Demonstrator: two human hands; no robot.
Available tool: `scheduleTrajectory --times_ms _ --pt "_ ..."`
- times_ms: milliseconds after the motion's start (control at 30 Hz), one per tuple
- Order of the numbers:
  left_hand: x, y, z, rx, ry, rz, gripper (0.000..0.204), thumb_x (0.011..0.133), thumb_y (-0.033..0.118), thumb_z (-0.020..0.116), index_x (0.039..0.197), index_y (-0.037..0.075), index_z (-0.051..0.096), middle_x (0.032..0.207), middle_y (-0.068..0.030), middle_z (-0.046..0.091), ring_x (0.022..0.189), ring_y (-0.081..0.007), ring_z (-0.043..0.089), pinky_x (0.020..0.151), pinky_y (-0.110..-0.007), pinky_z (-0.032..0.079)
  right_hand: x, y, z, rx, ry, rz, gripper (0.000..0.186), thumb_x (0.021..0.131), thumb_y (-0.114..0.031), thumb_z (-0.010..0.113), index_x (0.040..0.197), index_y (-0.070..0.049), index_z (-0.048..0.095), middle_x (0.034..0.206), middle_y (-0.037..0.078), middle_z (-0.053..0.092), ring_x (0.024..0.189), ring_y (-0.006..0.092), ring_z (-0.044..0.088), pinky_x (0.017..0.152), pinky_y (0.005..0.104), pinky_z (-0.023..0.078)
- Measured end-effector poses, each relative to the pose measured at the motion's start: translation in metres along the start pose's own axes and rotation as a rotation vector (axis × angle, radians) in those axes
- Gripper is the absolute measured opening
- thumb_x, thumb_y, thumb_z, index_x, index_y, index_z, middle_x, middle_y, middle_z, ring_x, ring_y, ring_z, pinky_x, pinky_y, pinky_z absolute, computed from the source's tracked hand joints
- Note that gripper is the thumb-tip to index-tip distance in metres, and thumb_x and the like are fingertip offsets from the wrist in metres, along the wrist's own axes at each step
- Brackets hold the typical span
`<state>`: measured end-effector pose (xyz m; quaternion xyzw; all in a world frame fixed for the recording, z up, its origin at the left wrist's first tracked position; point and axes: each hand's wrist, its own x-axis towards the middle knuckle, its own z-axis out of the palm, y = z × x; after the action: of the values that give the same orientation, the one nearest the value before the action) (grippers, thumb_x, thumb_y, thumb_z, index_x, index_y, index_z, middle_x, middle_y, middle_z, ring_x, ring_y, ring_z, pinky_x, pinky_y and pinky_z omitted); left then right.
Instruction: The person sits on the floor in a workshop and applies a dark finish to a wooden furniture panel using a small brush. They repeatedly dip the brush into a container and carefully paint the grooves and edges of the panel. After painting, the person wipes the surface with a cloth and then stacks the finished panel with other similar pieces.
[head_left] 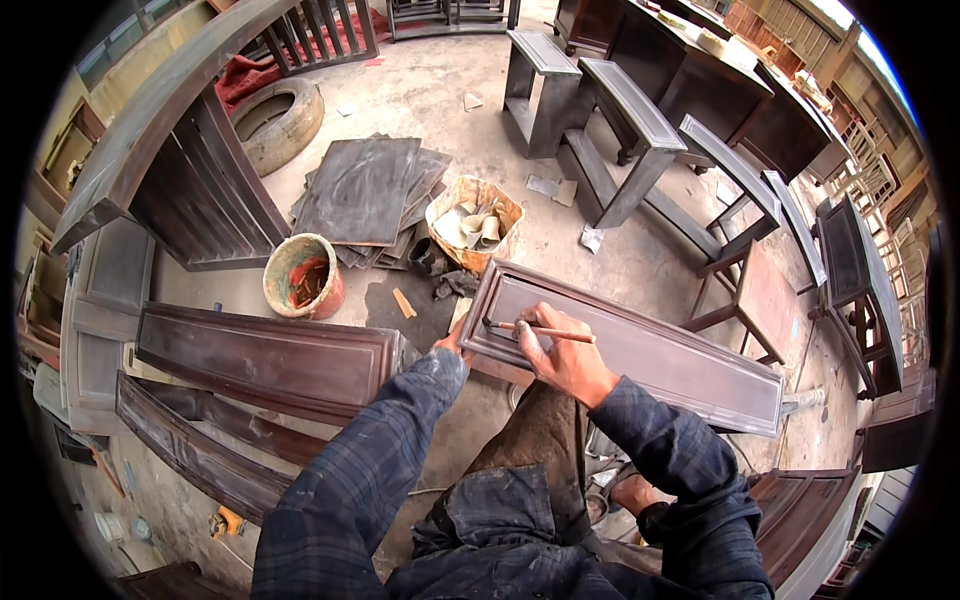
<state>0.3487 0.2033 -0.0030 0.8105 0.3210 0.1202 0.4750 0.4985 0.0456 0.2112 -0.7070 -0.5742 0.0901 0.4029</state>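
A long dark wooden panel (680, 375) with a moulded, grooved border lies diagonally before me, over my lap. My left hand (450, 345) grips the edge of its left end, its fingers partly hidden beside the wood. My right hand (565, 355) is closed on a thin brush (565, 334) with a wooden handle, whose dark tip touches the inner border near the panel's left end. To my left, another dark panelled piece (260, 355) lies beside a narrow open wooden frame (190, 440).
A paint-stained bucket (325, 295), a container of paper scraps (500, 230) and stacked grey boards (355, 190) stand ahead, with a tyre (300, 140) behind. A slatted piece (160, 190) stands left; narrow tables (640, 140), a square-seated piece (760, 310) and dark cabinets (715, 90) are right.
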Motion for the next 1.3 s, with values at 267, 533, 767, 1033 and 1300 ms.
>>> scheduleTrajectory --times_ms 267,533,767,1033,1300 --pt "0.015 -0.061 0.015 0.005 -0.032 -0.073 0.067 0.093 0.028 0.065 0.154 0.031 0.035 0.122 -0.0142 0.068 0.113 -0.0392 0.064 0.098 -0.041 0.050 0.017 -0.004 0.001 0.023 -0.041 -0.007 0.011 0.091 -0.009 0.061 0.098 -0.001 0.060 0.086 0.017 0.069 0.077 0.0317 0.069 0.070 0.0383 0.054" --pt "-0.008 0.023 -0.016 0.021 -0.026 -0.035 0.068 0.092 0.034 0.066 0.153 0.028 0.037 0.126 -0.0137 0.067 0.115 -0.0382 0.063 0.102 -0.039 0.047 0.048 0.029 -0.004 -0.062 0.055 0.045 0.008 0.092 -0.007 0.062 0.097 -0.001 0.060 0.079 0.016 0.068 0.071 0.0301 0.068 0.067 0.0377 0.054" --pt "0.004 -0.030 0.004 -0.007 0.003 0.001 0.070 0.092 0.028 0.066 0.154 0.030 0.034 0.121 -0.0162 0.068 0.117 -0.0404 0.061 0.098 -0.042 0.049 0.023 0.001 0.005 0.032 -0.122 0.014 0.013 0.092 -0.010 0.061 0.100 0.000 0.057 0.085 0.018 0.066 0.078 0.0321 0.066 0.072 0.0398 0.052" --pt "0.018 -0.045 0.027 -0.056 -0.006 0.106 0.070 0.092 0.024 0.068 0.153 0.030 0.036 0.121 -0.0145 0.068 0.112 -0.0382 0.065 0.093 -0.040 0.052 0.017 0.001 -0.009 -0.005 -0.178 0.113 0.016 0.093 -0.015 0.058 0.094 0.001 0.059 0.078 0.017 0.066 0.074 0.0266 0.068 0.065 0.0373 0.051" --pt "0.000 0.000 -0.002 0.015 0.056 0.053 0.065 0.091 0.022 0.069 0.150 0.026 0.043 0.118 -0.0140 0.070 0.111 -0.0349 0.067 0.092 -0.038 0.053 0.014 0.007 -0.013 0.090 -0.123 0.185 0.021 0.095 -0.019 0.057 0.095 0.002 0.060 0.078 0.015 0.069 0.074 0.0273 0.068 0.067 0.0382 0.052"
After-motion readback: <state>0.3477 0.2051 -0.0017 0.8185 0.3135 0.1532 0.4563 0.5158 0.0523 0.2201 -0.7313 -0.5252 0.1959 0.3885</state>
